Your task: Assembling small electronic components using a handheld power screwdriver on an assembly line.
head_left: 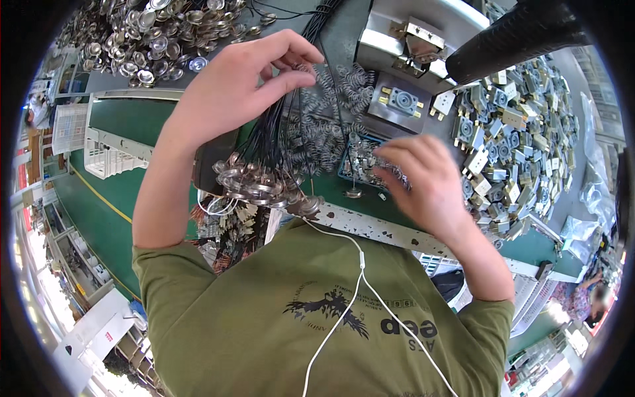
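My left hand is raised over the bench with thumb and fingers pinched round what looks like a small coil spring. Beside it runs a bundle of black wires with round metal discs at the near end. One separate wire hangs down past my left fingertips to a single metal disc. My right hand, slightly blurred, reaches over a small blue tray of little metal parts; its thumb and forefinger are apart. A heap of coil springs lies between my hands.
A press-like metal fixture stands beyond, with a square socket-like part on its plate. Many similar blocks are piled at the right. More metal discs heap at the far left. A black tube slants in; white earphone cord hangs down my front.
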{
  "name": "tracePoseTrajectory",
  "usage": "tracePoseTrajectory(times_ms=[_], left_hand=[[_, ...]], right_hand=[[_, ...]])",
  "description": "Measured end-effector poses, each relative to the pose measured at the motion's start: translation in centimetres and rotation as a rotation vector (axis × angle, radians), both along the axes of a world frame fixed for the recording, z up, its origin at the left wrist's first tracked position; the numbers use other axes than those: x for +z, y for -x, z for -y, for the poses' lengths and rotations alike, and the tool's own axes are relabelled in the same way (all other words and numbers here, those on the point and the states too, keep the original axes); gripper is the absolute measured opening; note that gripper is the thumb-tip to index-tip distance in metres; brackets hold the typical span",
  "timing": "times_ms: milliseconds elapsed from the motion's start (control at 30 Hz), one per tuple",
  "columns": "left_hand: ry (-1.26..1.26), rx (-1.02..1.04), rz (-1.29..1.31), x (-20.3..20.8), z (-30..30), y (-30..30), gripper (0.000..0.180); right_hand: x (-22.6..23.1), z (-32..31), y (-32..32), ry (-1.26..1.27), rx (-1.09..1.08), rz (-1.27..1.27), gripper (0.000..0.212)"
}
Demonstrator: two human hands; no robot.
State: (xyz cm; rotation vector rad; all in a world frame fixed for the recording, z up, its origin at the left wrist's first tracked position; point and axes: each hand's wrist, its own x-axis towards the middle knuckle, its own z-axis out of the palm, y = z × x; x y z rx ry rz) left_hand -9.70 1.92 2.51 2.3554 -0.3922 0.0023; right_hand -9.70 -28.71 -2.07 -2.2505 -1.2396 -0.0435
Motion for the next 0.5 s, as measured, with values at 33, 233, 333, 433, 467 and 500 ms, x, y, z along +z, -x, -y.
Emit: tracePoseTrajectory(times_ms=[33, 233, 333, 433, 467, 500], left_hand=[[0.050, 0.003, 0.001, -0.2, -0.1, -0.1, 0.023], [-0.047, -0.035, -0.019, -0.6, -0.2, 0.0, 0.025], [-0.050, -0.029, -0.065, 0.0, 0.1, 0.3, 0.021], [-0.116, -0.218, 0.013, -1.3, 0.4, 0.1, 0.017], [-0.152, -0.283, 0.011, -1.9, 0.4, -0.1, 0.019], [-0.202, -0.313, 0.149, -2.5, 0.5, 0.0, 0.018]], right_hand=[[-0.3, -0.8, 1.0, 0.050, -0.010, -0.053, 0.024], [-2.9, -3.7, 1.6, 0.179, -0.115, -0.229, 0.025], [-1.7, -3.6, 1.6, 0.141, -0.137, -0.261, 0.020], [2.0, -1.9, 0.3, -0.059, -0.202, -0.565, 0.014], [3.6, -1.2, -0.9, 0.041, -0.212, -0.586, 0.014], [4.8, -0.8, -2.3, 0.111, -0.201, -0.555, 0.015]])
